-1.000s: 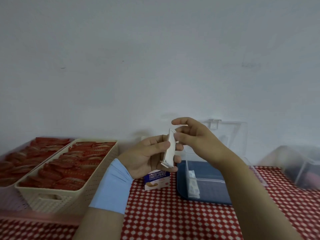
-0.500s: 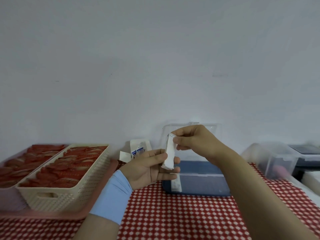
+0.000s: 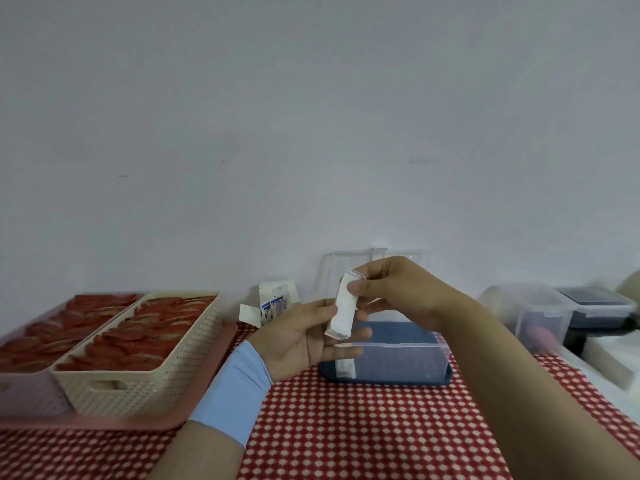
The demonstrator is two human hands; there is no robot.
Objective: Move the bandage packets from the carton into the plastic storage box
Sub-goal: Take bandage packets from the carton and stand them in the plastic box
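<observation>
My right hand point(image 3: 398, 292) pinches the top of a white stack of bandage packets point(image 3: 343, 306) between thumb and fingers, held upright above the table. My left hand point(image 3: 304, 337), with a blue wristband, is spread beside the stack with its fingertips touching the lower part. Behind my left hand stands the opened white and blue carton point(image 3: 275, 301), flaps up. The clear plastic storage box point(image 3: 401, 358) with a blue base sits under my hands, lid raised at the back. One white packet point(image 3: 344, 368) stands inside its left end.
Two cream baskets point(image 3: 149, 379) filled with red packets sit on a pink tray point(image 3: 138, 422) at the left. More clear containers point(image 3: 540, 317) and a white box stand at the right. The table has a red and white checked cloth point(image 3: 346, 427).
The view has swung left and down a little. My left hand has loosened from the stack to open fingers, and the right hand now carries the stack by its top. The carton now shows behind.
</observation>
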